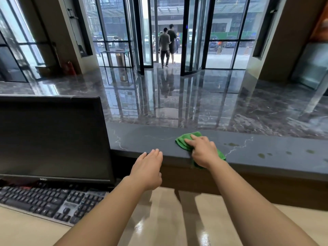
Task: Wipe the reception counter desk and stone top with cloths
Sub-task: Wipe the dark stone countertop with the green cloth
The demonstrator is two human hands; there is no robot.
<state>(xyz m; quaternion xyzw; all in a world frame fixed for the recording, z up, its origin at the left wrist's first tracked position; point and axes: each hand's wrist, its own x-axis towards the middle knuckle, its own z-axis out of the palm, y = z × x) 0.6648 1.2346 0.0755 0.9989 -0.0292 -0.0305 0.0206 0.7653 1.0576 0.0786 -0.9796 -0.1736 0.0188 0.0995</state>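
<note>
Head view. My right hand [204,151] presses flat on a green cloth [184,141], fingers spread over it, palm near the front edge of the stone top [142,139]. The cloth lies crumpled on the top, one corner hanging over that front edge. My left hand [148,167] is empty, fingers straight and together, hovering just left of the cloth and in front of the top's edge; I cannot tell whether it touches.

Step in hand, as I judge it: wiping the stone top. To do it well I keep the palm flat, pull the hanging corner back onto the top, and sweep right along the top toward the wet spots [232,144].

Count: one cloth, two hands, one monitor [51,139] left of the cloth, one keyboard [44,203] below it, several spots in two loose groups right of the cloth. The desk [159,219] lies below the top.
</note>
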